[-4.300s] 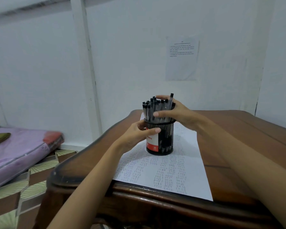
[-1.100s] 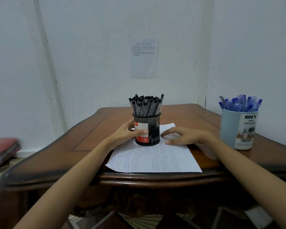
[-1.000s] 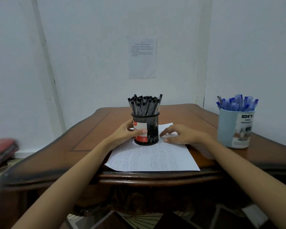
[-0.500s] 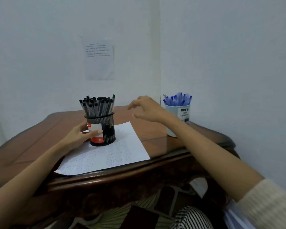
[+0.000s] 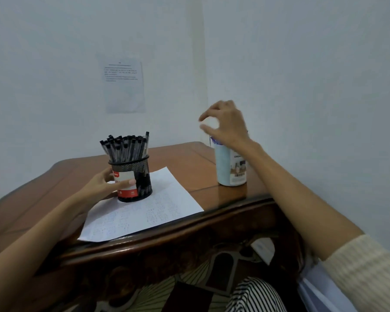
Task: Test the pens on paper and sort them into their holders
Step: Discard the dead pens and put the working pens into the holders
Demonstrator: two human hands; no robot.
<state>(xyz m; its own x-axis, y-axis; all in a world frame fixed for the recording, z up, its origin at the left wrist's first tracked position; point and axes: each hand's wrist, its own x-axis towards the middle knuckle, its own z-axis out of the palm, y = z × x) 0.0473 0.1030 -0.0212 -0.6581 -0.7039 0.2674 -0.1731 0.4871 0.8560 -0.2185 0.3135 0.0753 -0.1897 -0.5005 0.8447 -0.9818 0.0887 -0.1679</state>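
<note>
A black mesh holder (image 5: pixel 141 176) with a red and white label, packed with several black pens (image 5: pixel 124 147), stands on a white sheet of paper (image 5: pixel 162 206) covered in faint scribbles. My left hand (image 5: pixel 101 185) grips the holder's left side, thumb across the label. At the table's right corner stands a light blue holder (image 5: pixel 225 167). My right hand (image 5: pixel 225 124) hovers just over its top with fingers spread and curved, holding nothing I can see. It hides most of the blue pens (image 5: pixel 215 139).
The wooden table (image 5: pixel 185 158) sits in a room corner, with white walls close behind and to the right. A printed sheet (image 5: pixel 124 86) is stuck on the back wall. The carved front edge (image 5: pixel 189 224) is close to my lap.
My right hand left the paper, swung right and now hovers over the blue holder. The view turned right. My left hand stayed on the black holder.
</note>
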